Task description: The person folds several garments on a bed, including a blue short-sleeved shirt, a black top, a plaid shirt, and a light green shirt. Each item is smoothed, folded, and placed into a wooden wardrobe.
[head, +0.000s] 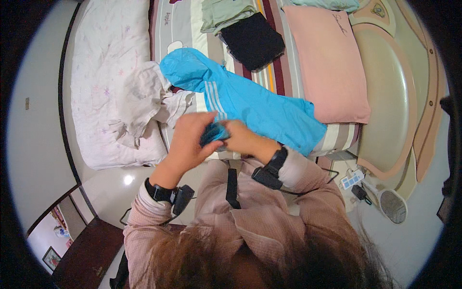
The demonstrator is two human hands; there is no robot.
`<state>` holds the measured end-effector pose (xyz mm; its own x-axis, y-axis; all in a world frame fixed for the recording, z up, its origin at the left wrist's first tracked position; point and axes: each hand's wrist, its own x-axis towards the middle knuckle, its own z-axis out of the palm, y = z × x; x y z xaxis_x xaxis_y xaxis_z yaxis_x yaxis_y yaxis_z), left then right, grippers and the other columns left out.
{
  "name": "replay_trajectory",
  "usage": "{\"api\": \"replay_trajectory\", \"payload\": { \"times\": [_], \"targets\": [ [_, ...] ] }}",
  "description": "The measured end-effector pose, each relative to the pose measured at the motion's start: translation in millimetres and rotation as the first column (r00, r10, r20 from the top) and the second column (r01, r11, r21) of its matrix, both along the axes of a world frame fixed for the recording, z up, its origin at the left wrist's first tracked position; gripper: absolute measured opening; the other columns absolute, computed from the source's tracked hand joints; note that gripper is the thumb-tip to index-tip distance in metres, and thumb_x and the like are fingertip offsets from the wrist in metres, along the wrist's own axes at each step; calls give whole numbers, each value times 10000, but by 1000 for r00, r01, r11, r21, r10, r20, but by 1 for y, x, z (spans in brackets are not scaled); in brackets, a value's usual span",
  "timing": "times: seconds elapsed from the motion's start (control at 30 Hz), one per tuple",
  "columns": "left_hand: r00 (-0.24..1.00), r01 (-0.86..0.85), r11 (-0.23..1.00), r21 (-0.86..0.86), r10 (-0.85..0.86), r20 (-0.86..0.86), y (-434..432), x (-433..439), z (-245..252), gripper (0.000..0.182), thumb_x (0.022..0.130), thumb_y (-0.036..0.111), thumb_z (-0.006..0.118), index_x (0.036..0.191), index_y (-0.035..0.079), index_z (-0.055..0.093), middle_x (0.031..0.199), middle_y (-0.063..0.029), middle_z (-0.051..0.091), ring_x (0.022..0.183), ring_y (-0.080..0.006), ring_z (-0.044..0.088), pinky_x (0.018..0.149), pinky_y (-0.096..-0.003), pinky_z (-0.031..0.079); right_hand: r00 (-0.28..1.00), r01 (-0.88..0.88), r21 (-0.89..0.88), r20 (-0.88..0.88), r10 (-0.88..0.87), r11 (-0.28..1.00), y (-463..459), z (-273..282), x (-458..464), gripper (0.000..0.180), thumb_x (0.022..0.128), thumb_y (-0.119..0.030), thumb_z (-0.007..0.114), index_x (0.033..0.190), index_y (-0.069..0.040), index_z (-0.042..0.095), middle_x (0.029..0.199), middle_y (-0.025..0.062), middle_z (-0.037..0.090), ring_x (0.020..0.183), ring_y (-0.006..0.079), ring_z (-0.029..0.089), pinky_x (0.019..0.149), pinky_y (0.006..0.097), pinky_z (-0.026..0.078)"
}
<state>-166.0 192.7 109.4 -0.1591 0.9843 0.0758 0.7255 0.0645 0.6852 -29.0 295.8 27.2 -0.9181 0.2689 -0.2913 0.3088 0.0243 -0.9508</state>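
A bright blue hooded jacket [252,99] with white stripes along its sleeve lies across the bed. My left hand [193,135] is at the near edge of the bed, its fingers and thumb curved around a bunched part of blue fabric [215,133]. From the right, my right hand [240,137] meets the same bunch, its fingertips on the fabric. Both hands are slightly blurred. Left of the jacket's hood lies a crumpled white garment [140,97]. Beyond the jacket are a folded black garment [254,41] and a folded pale green garment [225,14].
A pink pillow [328,68] lies at the right by the headboard [386,97]. A white quilt [103,90] covers the bed's left end. On the right below stand a power strip [352,179] and an electric racket [392,206]. A dark wooden surface [90,249] is at lower left.
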Motion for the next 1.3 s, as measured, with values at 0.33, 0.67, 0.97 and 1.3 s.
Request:
{"api": "replay_trajectory", "payload": {
  "times": [0.33,0.67,0.97,1.3],
  "targets": [
    [732,-496,810,-313,584,350,-11,-73,-171,222,814,109,607,1008,6,572,922,-69,598,814,-150,566,769,-268,451,745,651,112,97,-660,751,169,-63,-4,287,776,-170,654,1032,-41,635,963,96,662,889,189,610,804,323,462],
    [146,-489,475,-732,871,468,-17,-164,-300,443,857,403,571,1124,60,482,994,-40,529,868,-165,516,781,-344,413,933,344,603,-131,-336,720,115,-193,-2,457,673,-35,611,1127,-86,587,1185,124,552,1133,317,486,984,421,357],
    [-219,-362,559,-746,727,651,71,-239,-335,954,748,673,544,1398,68,199,1362,-219,338,1189,-420,402,869,-592,382,931,32,543,290,-223,839,0,-237,20,615,643,-113,628,1243,-90,495,1367,136,371,1312,302,285,1078,523,132],
    [695,-583,807,-94,555,458,84,-174,-283,364,833,190,551,1130,-19,527,1060,-128,579,953,-232,557,822,-343,442,904,132,337,346,-253,932,6,-255,11,696,750,-530,573,1255,-58,490,1362,152,381,1289,334,301,1064,551,71]
  ]
}}
